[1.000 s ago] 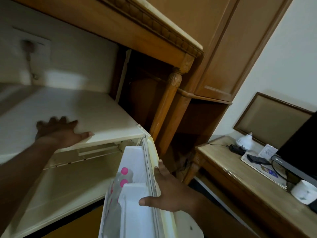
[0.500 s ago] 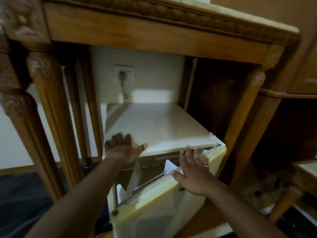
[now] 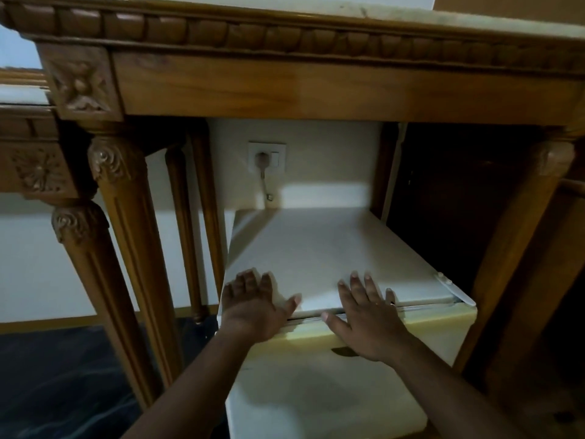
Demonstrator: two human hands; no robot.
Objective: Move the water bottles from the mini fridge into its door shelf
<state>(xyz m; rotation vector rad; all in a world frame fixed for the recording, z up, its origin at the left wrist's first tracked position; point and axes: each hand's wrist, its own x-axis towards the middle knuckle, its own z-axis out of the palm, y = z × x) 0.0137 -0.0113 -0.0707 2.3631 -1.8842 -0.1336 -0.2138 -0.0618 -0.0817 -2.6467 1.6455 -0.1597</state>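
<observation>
The cream mini fridge (image 3: 329,248) stands under a carved wooden table. Its door (image 3: 316,397) is closed against the body, so the water bottles and the door shelf are hidden inside. My left hand (image 3: 253,302) lies flat on the fridge's top front edge at the left, fingers spread, holding nothing. My right hand (image 3: 367,315) rests flat across the seam between the top and the door's upper edge, fingers apart, also holding nothing.
The wooden table's apron (image 3: 316,87) overhangs the fridge, with carved legs (image 3: 126,248) to the left and a leg (image 3: 512,248) close on the right. A wall socket with a plug (image 3: 267,155) sits behind the fridge. Dark floor (image 3: 63,391) lies at the lower left.
The fridge door swung from wide open, with pink-capped bottles showing in its shelf, to fully closed. My right hand pushed it shut and now rests on its top edge; my left hand stayed on top.
</observation>
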